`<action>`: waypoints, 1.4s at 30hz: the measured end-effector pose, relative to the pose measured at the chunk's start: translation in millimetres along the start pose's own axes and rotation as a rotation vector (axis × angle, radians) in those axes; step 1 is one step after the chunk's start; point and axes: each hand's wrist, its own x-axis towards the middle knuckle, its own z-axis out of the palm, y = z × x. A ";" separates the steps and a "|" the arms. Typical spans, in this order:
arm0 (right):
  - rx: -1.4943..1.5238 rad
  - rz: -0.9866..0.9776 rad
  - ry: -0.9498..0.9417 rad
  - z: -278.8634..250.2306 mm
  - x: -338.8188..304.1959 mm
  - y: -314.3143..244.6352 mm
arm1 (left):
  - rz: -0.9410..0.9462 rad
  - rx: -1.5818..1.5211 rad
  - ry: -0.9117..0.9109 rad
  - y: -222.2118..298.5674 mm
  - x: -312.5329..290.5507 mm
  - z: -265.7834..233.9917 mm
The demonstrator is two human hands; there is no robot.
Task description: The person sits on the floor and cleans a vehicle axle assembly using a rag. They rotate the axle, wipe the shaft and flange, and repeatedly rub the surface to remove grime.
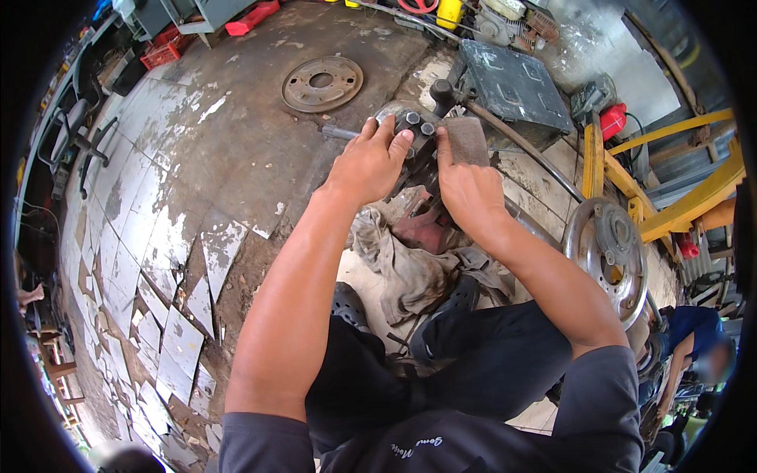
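Gripping a studded hub [416, 130], the left hand [369, 162] closes over its near side while the right hand [464, 185] presses a sanding pad [467, 140] flat against it. Below both hands lies a rag [402, 268]; beyond them, a rusty disc [322, 83] sits on the cracked, stained floor [197, 173].

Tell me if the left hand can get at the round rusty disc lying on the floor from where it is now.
Probably yes: the rusty disc lies in the open, just beyond the left hand, nothing between them; the hand must first let go of the metal part.

Rusty brake disc [322, 83] flat on cracked tiled floor [158, 236]; shiny wheel rim [607, 256] right; grey rag [406, 272]; red fuel can [613, 121].
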 end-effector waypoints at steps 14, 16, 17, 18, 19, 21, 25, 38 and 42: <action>0.101 0.037 -0.024 -3.3 5.3 -8.0 | -0.009 0.009 0.013 4.0 -1.5 -2.6; 0.103 0.047 -0.032 -2.8 1.6 -5.6 | 0.015 -0.005 0.016 2.0 -2.7 0.0; 0.097 0.039 -0.026 -3.2 0.2 -2.2 | 0.006 -0.005 0.013 2.9 -3.6 -0.9; 0.092 0.030 -0.020 -4.1 0.5 0.2 | -0.004 -0.005 0.011 3.9 -3.8 -2.0; 0.090 0.031 0.022 -5.6 4.1 1.9 | 0.002 0.001 0.015 4.4 -2.5 -3.0; 0.092 0.034 0.096 -5.8 8.7 3.9 | 0.007 0.015 0.011 3.5 -2.2 -0.8; -0.013 -0.001 0.099 -2.9 7.0 -4.1 | 0.031 0.007 0.024 -1.1 -3.5 -1.4; 0.080 -0.009 0.017 -9.6 1.4 -1.7 | -0.003 -0.001 0.010 4.9 -3.3 -2.8; 0.088 -0.013 0.081 -6.7 8.6 2.7 | -0.018 -0.016 0.009 6.6 -5.1 -4.1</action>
